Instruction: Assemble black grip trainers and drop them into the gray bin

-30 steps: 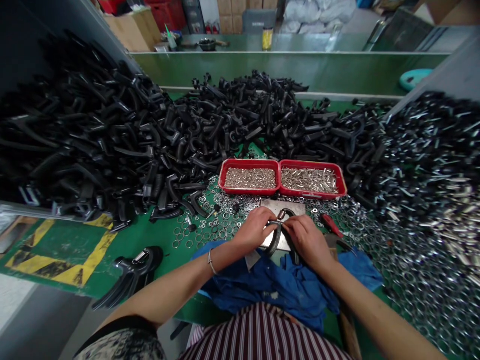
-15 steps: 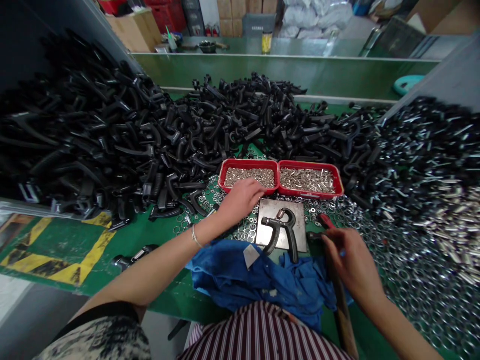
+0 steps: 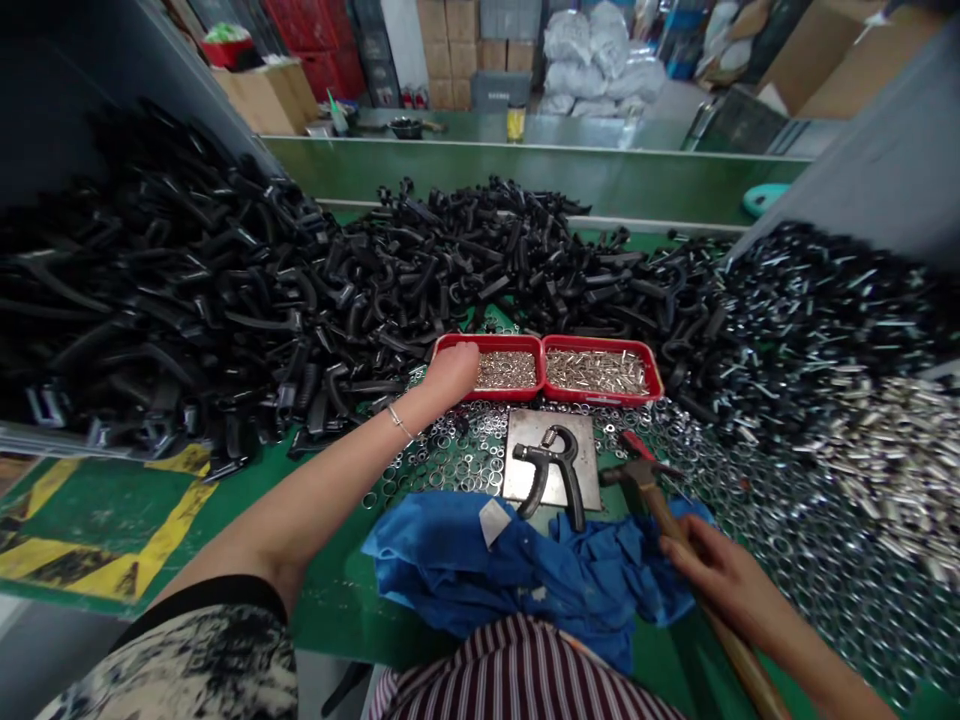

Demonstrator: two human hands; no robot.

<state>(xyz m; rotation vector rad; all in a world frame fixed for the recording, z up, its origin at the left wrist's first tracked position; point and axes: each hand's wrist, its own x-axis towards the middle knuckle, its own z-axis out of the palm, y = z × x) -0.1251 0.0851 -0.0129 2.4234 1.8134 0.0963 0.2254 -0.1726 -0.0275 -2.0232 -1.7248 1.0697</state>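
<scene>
A black hand gripper with a spring at its top lies on a small metal plate in front of me. My left hand reaches into the left red tray of small silver parts, fingers curled down among them. My right hand is closed round the wooden handle of a hammer, whose head rests just right of the plate. A second red tray of silver pins sits beside the first.
Large heaps of black plastic handles fill the left and back of the green bench. Metal rings and silver pins cover the right side. A blue cloth lies at the near edge. A small red-handled tool lies by the hammer.
Both hands left the hand gripper on the plate. My left hand went forward into the left red tray. My right hand moved right and back and took hold of the hammer handle.
</scene>
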